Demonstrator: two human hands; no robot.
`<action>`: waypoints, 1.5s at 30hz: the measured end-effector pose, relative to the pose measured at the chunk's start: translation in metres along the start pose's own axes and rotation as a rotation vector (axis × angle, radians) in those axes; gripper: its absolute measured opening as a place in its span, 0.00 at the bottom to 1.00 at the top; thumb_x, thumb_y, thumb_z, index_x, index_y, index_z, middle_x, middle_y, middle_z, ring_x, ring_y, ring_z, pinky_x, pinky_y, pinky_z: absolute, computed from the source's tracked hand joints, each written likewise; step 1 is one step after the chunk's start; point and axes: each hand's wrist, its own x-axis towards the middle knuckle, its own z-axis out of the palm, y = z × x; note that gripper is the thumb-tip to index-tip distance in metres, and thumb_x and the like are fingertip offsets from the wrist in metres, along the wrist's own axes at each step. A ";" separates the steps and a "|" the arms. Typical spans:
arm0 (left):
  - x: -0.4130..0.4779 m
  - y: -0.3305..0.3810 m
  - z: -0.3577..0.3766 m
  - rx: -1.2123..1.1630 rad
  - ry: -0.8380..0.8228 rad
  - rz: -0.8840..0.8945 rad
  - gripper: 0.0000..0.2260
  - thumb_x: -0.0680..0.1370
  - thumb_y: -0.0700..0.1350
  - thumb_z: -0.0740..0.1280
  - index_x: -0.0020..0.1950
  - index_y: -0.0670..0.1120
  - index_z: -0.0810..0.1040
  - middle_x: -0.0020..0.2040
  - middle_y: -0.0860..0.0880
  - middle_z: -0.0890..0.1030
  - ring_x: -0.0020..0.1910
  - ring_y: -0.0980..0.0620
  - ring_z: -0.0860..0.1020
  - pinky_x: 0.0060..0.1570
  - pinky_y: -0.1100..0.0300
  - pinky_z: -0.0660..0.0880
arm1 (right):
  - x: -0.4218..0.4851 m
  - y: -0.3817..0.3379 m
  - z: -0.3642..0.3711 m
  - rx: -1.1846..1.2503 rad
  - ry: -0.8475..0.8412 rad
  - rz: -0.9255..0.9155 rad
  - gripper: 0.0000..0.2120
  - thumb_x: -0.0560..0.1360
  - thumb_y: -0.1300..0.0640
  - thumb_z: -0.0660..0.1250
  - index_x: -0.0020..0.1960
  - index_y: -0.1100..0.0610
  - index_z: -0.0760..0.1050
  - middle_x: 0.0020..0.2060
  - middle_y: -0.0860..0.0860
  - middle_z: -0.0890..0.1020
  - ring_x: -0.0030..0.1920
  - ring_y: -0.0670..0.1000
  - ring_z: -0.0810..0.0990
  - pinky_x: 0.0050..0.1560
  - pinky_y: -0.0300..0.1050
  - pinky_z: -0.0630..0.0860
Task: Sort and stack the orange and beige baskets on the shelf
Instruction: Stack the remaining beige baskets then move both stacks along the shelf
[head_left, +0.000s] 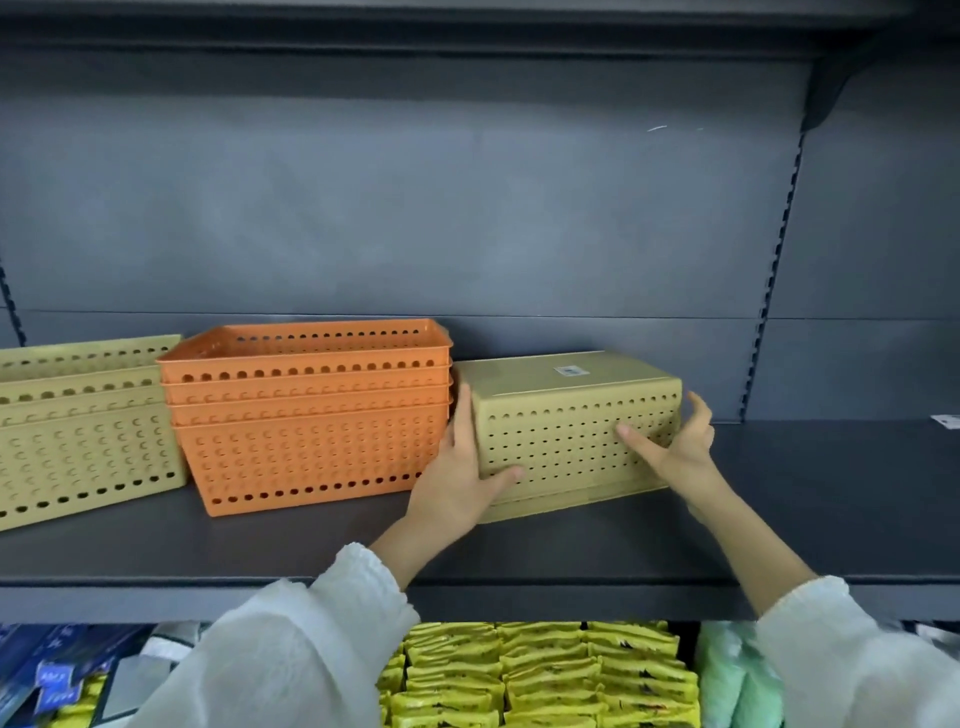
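A person in white sleeves reaches onto a dark grey shelf (779, 493), seen from a head-worn camera looking forward and down. Both hands hold an upside-down stack of beige baskets (571, 431) at the right of the row. The left hand (457, 483) wraps the stack's left end, thumb on the front wall. The right hand (675, 447) has its thumb on the front and fingers spread toward the right end. So each grip is closed on the stack, though the right looks looser.

To do this step well, it seems wise to firm up the right hand first, lift the stack level, then turn it upright so the nested pieces do not slide apart.

The beige stack is matte plastic, its walls dotted with rows of small holes, and a small white label sits on the upturned base. Just beside it, nearly touching, stands an upright stack of 4 orange baskets (311, 415). Left of that, partly out of frame, is another upright beige stack (78, 431). Yellow packets (545, 675) fill the shelf below.
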 end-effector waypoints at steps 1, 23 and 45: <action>0.001 -0.004 0.000 -0.046 0.006 0.004 0.50 0.73 0.54 0.71 0.76 0.56 0.32 0.79 0.48 0.57 0.74 0.48 0.63 0.70 0.51 0.62 | -0.005 0.007 -0.001 -0.023 0.017 -0.007 0.51 0.65 0.46 0.78 0.76 0.51 0.48 0.72 0.55 0.56 0.72 0.56 0.59 0.70 0.55 0.62; 0.001 0.027 -0.056 -0.699 0.189 -0.190 0.15 0.77 0.62 0.60 0.57 0.56 0.77 0.56 0.58 0.80 0.58 0.55 0.76 0.59 0.55 0.70 | -0.063 -0.038 -0.067 0.290 0.121 -0.098 0.23 0.82 0.42 0.44 0.57 0.41 0.78 0.53 0.44 0.82 0.56 0.46 0.78 0.60 0.46 0.71; -0.015 0.036 -0.085 -0.783 -0.049 -0.002 0.33 0.74 0.63 0.63 0.75 0.67 0.50 0.79 0.57 0.54 0.74 0.53 0.57 0.71 0.37 0.54 | -0.084 -0.050 -0.085 0.268 -0.159 -0.007 0.23 0.78 0.36 0.52 0.54 0.47 0.80 0.46 0.46 0.85 0.48 0.49 0.82 0.46 0.46 0.72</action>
